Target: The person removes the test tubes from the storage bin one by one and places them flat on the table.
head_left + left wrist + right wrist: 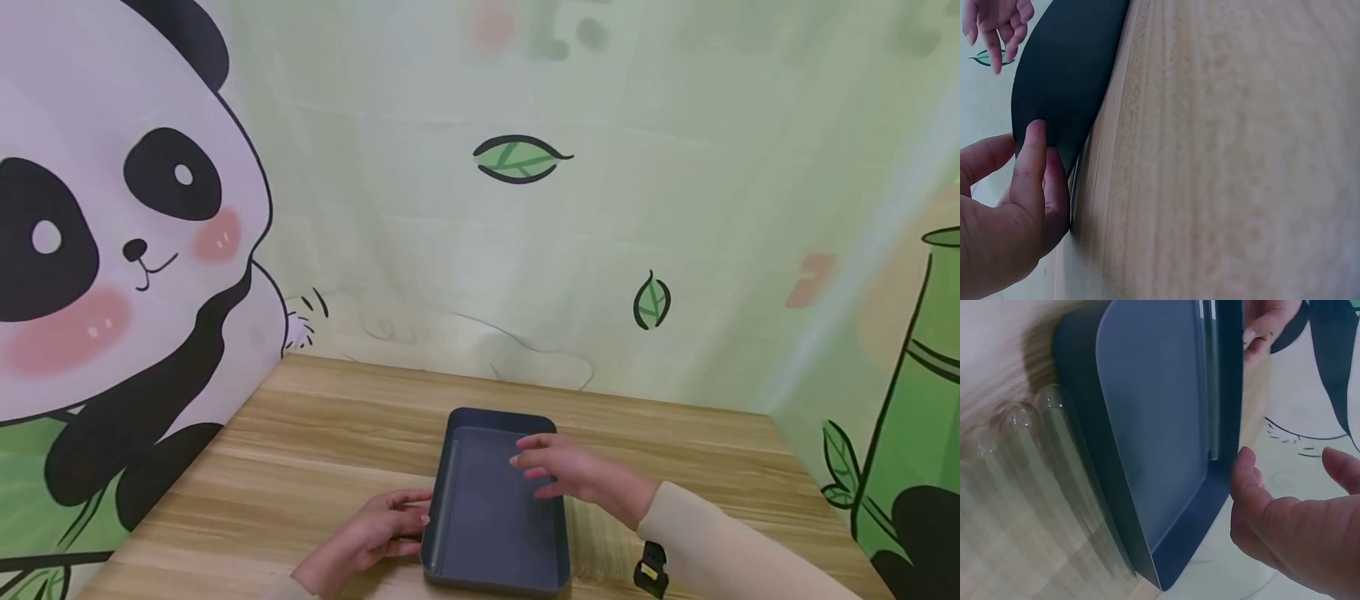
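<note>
A dark blue-grey rectangular tray [502, 508] lies on the wooden table, its long side running away from me. Inside, a clear glass tube [1212, 394] rests along the tray's left wall. My left hand [386, 529] is at the left side, with fingertips [1036, 128] against the outer wall. Over the tray's right rim reaches my right hand [566, 471], fingers spread and holding nothing. Several clear round-ended tubes [1060, 434] lie side by side on the table along the tray's right side; they are faint in the head view.
The wood-grain table [330, 433] meets a pale green fabric backdrop [405, 250] at the back. A printed panda [225, 325] covers the left side and green bamboo [907, 433] the right. A black wrist strap [651, 568] shows below the right sleeve.
</note>
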{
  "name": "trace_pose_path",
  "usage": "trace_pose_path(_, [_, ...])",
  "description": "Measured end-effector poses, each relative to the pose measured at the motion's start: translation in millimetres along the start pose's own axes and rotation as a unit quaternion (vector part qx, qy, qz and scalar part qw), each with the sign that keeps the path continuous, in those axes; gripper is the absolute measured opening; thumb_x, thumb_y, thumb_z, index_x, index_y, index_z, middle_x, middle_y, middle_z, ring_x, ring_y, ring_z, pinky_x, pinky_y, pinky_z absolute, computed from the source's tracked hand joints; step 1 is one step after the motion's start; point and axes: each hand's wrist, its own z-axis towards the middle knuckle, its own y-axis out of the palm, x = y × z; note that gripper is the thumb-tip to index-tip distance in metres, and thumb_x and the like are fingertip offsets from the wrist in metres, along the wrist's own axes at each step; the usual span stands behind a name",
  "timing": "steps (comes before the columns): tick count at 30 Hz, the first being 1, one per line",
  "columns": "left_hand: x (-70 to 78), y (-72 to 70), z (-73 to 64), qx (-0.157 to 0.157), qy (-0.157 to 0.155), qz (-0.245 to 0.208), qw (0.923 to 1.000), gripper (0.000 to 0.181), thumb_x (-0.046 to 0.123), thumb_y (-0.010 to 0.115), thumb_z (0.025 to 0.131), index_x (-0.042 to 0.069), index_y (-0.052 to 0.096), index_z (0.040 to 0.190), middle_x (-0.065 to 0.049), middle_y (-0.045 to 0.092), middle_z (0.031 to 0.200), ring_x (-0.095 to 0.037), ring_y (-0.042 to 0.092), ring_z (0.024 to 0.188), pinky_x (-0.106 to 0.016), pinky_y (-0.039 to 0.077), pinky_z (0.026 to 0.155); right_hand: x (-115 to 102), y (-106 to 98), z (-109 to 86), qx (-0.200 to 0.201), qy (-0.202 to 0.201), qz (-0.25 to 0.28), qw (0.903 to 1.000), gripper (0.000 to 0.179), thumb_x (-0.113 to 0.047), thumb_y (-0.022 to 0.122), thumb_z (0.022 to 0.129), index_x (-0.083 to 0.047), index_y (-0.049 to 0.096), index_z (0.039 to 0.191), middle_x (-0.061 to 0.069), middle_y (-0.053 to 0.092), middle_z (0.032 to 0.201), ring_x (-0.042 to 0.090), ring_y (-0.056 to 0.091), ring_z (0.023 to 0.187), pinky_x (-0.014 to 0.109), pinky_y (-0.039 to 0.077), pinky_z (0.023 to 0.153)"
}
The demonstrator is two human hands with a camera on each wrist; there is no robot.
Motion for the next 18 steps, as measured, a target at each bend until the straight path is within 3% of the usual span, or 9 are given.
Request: trace_pose_path(18, [-0.2, 0.1, 0.7, -0.001, -0.001, 0.001, 1.0, 0.06, 0.003, 0.061, 0.095, -0.011, 0.04, 0.149, -0.012, 0.07, 0.121, -0.01, 0.069, 0.094, -0.026, 0.062, 0.073, 8.4, 34.9, 29.7, 0.003, -0.007, 0.004, 1.0, 0.058, -0.012, 0.066, 0.093, 0.011, 0.048, 0.143, 0.026, 0.061, 0.136, 0.042, 0.059, 0.125, 0.055, 0.058, 0.097])
